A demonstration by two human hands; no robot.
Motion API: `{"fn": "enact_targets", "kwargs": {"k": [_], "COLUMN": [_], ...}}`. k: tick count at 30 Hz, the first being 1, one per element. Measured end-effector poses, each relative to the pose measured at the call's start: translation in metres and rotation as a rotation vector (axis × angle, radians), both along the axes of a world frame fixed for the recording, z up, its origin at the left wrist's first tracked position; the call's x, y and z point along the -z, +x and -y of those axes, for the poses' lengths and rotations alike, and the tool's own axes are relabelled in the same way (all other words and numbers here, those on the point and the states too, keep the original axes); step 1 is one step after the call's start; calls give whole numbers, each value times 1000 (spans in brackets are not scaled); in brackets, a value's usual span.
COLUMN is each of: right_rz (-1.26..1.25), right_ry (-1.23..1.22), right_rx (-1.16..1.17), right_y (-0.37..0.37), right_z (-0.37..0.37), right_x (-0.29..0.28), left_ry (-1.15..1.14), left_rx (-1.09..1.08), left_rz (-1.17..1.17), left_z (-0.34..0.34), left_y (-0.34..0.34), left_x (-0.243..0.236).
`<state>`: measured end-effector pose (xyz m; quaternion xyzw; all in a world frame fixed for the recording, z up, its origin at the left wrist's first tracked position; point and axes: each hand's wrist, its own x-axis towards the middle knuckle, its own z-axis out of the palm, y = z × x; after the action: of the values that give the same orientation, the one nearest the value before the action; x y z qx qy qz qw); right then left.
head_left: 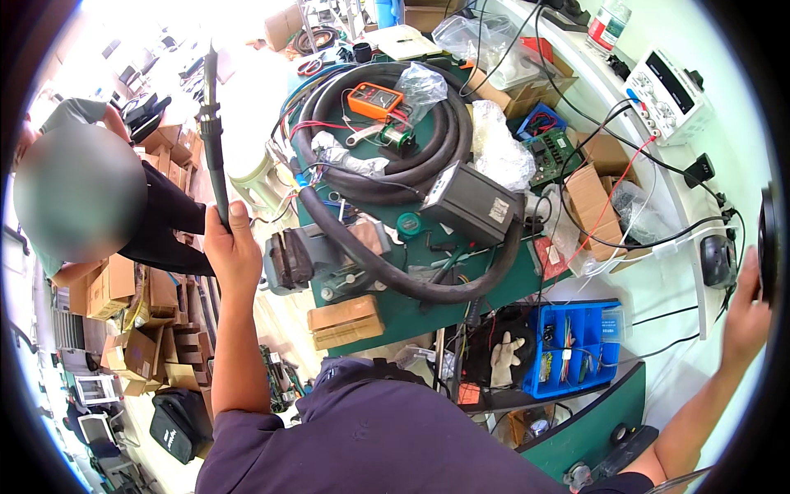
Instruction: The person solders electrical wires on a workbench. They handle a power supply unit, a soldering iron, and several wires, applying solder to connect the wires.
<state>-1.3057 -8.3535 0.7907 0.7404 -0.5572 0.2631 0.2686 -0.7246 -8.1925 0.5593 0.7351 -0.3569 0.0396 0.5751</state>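
Raised at the left, my left hand (233,247) is closed around the lower end of a long black rod (214,152). The rod stands nearly upright, with a collar partway up and a narrower tip. At the far right edge, my right hand (745,317) grips the rim of a dark round-edged object (769,247); most of that object and some fingers are cut off by the picture's border. Between my arms, a thick black cable (354,255) lies coiled on the green table (395,325). A dark metal box (473,202) and an orange multimeter (375,100) rest on the coil.
Another person (169,218) stands at the left near stacked cardboard boxes (123,284). A power supply (665,95) sits on the right shelf with wires hanging from it. A blue compartment bin (573,350) is below the table's right side, beside a work glove (505,361).
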Motion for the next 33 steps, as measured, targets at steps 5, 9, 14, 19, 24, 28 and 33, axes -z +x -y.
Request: {"fn": "enact_targets", "kwargs": {"k": [5, 9, 14, 19, 24, 28, 33], "right_rz": [-77, -104, -149, -278, -122, -42, 27], "right_ry": [149, 134, 149, 133, 35, -16, -153], "right_rx": [-751, -946, -1047, -877, -852, -844, -881], "right_y": [224, 393, 580, 696, 741, 725, 716], "right_z": [-69, -120, -156, -179, -191, -188, -167], "right_x": [72, 106, 137, 170, 203, 206, 199], "left_ry": [-116, -129, 18, 12, 116, -1, 102], "left_rx": [196, 395, 678, 861, 1020, 1092, 763], "left_rz": [-32, -103, -45, -25, -150, 75, -30], "left_z": [-39, -53, -76, -97, -123, -127, -117], "left_y": [63, 124, 201, 257, 295, 315, 379], "left_x": [-3, -10, -13, 7, 12, 13, 57]}}
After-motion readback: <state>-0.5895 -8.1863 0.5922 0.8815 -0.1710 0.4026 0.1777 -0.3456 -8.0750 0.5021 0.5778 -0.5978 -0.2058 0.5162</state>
